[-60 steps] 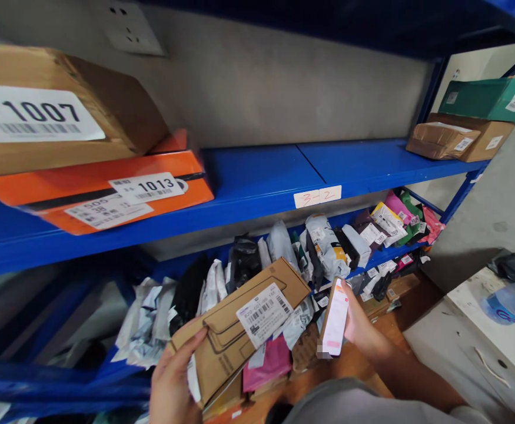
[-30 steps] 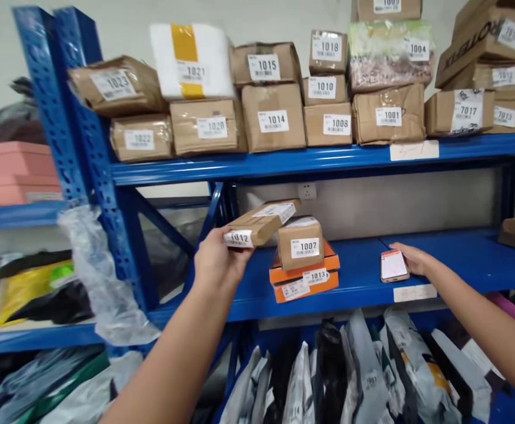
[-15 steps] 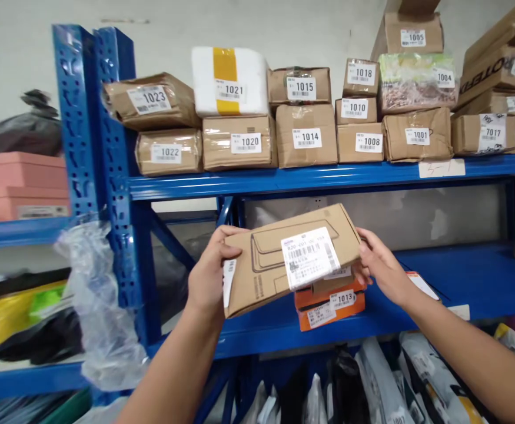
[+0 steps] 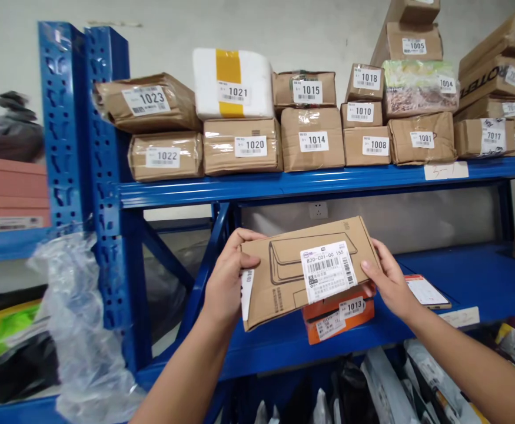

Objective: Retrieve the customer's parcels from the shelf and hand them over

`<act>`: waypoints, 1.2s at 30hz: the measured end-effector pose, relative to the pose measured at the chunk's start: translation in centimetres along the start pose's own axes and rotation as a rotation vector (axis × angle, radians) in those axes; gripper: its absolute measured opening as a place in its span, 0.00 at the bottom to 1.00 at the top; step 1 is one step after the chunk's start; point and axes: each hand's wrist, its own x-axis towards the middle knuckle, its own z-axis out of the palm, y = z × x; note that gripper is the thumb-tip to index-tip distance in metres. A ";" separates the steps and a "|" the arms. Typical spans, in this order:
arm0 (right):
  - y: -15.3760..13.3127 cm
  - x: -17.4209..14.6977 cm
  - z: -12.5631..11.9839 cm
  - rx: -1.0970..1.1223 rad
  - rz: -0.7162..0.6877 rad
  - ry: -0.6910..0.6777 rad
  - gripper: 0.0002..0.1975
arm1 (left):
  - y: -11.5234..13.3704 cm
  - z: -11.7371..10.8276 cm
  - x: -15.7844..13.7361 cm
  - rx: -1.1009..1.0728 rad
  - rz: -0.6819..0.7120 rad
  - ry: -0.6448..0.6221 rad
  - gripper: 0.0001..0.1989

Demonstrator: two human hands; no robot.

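A blue rack [image 4: 107, 176] fills the scene, with an upper shelf [image 4: 310, 179] far and high and a middle shelf [image 4: 473, 277] lower and nearer to me. On the upper shelf stand brown taped parcels [image 4: 312, 138] in two tiers, plus one white foam box [image 4: 233, 82] with a yellow band. Their white labels read 1023, 1022, 1021, 1020, 1015, 1014, 1018, 1010, 1008, 1005, 1004, 1001 and 7017; I count at least fifteen parcels, and more run off to the right. One carton at far right shows the letters "ROTE".

In front of the middle shelf I hold up a flat brown carton [image 4: 283, 277], tilted, its right end higher. It bears a line drawing of a flat case and a white barcode label [image 4: 328, 271] reading "820-C01-00 155". My left hand [image 4: 226, 282] is closed on its left end, thumb on top; my right hand [image 4: 387, 280] grips its right end, fingers curled under.

Behind and below the carton lies one orange box [image 4: 341, 315], labelled 1013. Just right of it one phone [image 4: 427, 291] lies flat on the shelf, screen lit.
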 end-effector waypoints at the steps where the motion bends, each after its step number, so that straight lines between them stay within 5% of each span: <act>1: 0.0 0.0 -0.2 0.007 0.024 0.009 0.26 | -0.1 0.3 0.1 0.005 -0.003 -0.018 0.14; 6: -1.1 -0.8 -2.4 0.136 0.083 0.259 0.22 | -2.5 2.8 -0.9 0.046 0.126 -0.009 0.17; 10: -3.1 -2.8 -5.6 0.245 -0.059 0.682 0.18 | -6.3 6.2 -3.6 0.633 0.505 0.073 0.32; 12: -3.9 -4.0 -7.1 0.290 -0.124 0.789 0.15 | -7.9 8.3 -5.0 0.922 0.615 0.094 0.37; 17: -4.4 -6.3 -8.8 0.331 -0.130 0.845 0.08 | -9.4 11.9 -6.1 1.131 0.573 0.257 0.35; 23: -3.1 -7.9 -9.4 0.320 -0.039 0.824 0.10 | -8.7 9.2 -5.3 0.965 0.423 0.171 0.32; 30: -0.2 -8.7 -9.9 0.448 0.174 0.811 0.14 | -9.1 7.1 -10.1 1.001 0.878 0.365 0.23; 36: 0.6 -7.8 -9.0 0.526 0.224 0.800 0.11 | -11.0 7.4 -12.8 0.968 1.003 0.470 0.19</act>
